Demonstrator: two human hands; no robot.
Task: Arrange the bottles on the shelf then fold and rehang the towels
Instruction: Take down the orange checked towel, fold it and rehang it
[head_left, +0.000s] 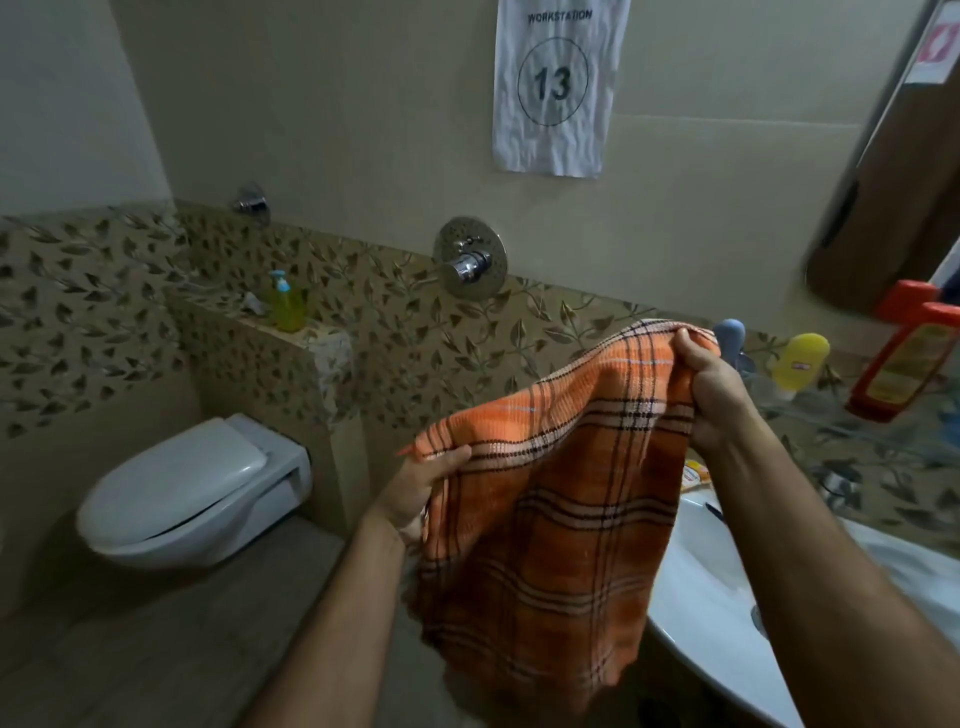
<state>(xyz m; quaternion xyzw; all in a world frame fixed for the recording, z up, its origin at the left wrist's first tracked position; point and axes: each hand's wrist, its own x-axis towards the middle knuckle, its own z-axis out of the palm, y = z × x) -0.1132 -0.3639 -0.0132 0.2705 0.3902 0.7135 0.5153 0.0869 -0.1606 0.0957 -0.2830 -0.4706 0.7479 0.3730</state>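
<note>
An orange plaid towel (550, 509) hangs in the air in front of me, held by its top edge. My left hand (421, 483) grips the lower left corner of that edge. My right hand (711, 389) grips the higher right corner. The cloth droops down past my forearms. On a glass shelf (852, 426) at the right stand a red-orange bottle (909, 364), a yellow bottle (797, 361) and a blue-capped bottle (730, 338), partly hidden behind my right hand.
A white washbasin (717, 613) lies below the shelf at the lower right. A wall-hung toilet (192, 493) is at the left. A yellow-green pump bottle (285, 304) stands on the tiled ledge. A chrome tap (470, 260) and a paper sign (558, 83) are on the wall.
</note>
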